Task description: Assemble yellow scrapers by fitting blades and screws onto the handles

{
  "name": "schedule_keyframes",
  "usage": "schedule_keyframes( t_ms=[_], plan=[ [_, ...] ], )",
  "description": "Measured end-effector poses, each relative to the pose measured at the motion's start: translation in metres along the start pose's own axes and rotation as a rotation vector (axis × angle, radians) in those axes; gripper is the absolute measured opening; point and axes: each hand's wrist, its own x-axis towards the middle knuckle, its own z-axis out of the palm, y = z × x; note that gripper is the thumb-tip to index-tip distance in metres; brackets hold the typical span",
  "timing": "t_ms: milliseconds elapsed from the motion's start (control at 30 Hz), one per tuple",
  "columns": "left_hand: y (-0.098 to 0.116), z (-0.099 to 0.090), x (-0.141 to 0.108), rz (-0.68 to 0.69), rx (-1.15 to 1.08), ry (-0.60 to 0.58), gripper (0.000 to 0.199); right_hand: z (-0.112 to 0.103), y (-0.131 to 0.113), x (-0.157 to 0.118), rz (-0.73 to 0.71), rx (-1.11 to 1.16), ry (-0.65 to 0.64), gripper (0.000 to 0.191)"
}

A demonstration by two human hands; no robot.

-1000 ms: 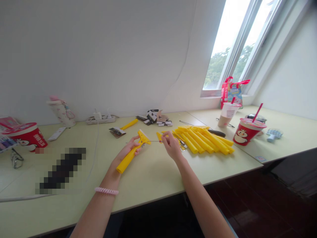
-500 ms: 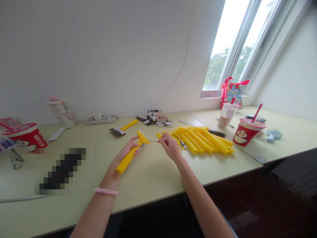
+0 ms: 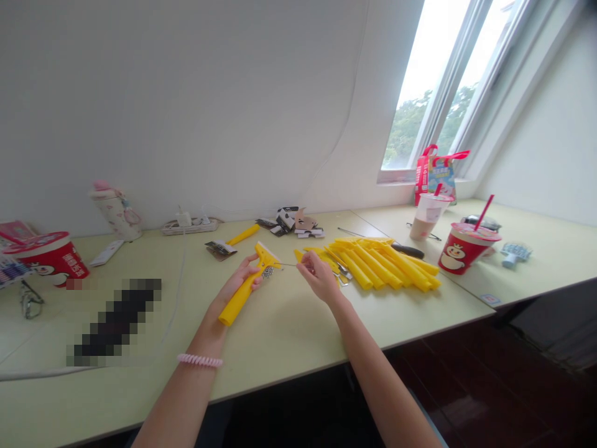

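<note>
My left hand (image 3: 242, 281) is wrapped round the handle of a yellow scraper (image 3: 237, 300), whose wide head points away from me with a pale strip along its far edge. Between the fingertips of my right hand (image 3: 319, 274) is a slim screwdriver (image 3: 289, 265). Only its thin metal shaft shows; the rest is hidden in the fingers. The shaft's tip meets the right side of the scraper head, or lies very near it. Beside the head, a small heap of screws (image 3: 267, 272) lies on the table. Yellow scraper heads and metal pieces (image 3: 344, 272) lie just beyond my right hand.
Many yellow handles (image 3: 387, 264) are piled right of my right hand, by a black handle (image 3: 408, 251). Behind lie another yellow scraper (image 3: 243, 234), black-and-white packets (image 3: 286, 219) and a power strip (image 3: 191, 226). Red cups (image 3: 469, 249) stand at both sides.
The scraper head has tilted slightly up and to the left. My right hand has turned a little, with its fingers shifted on the screwdriver.
</note>
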Motion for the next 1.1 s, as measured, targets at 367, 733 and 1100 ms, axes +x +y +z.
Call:
schedule_keyframes(
  t_ms=[367, 733, 1100],
  plan=[
    [-0.003, 0.001, 0.001, 0.04, 0.069, 0.025, 0.06, 0.003, 0.001, -0.001, 0.011, -0.051, 0.098, 0.022],
    [0.007, -0.007, 0.0, 0.158, -0.304, 0.103, 0.059, -0.005, 0.018, 0.011, 0.436, 0.611, 0.569, 0.041],
    [0.008, -0.007, -0.001, 0.143, -0.338, 0.071, 0.062, 0.037, 0.004, 0.028, 0.391, 0.502, 0.0, 0.01]
  ],
)
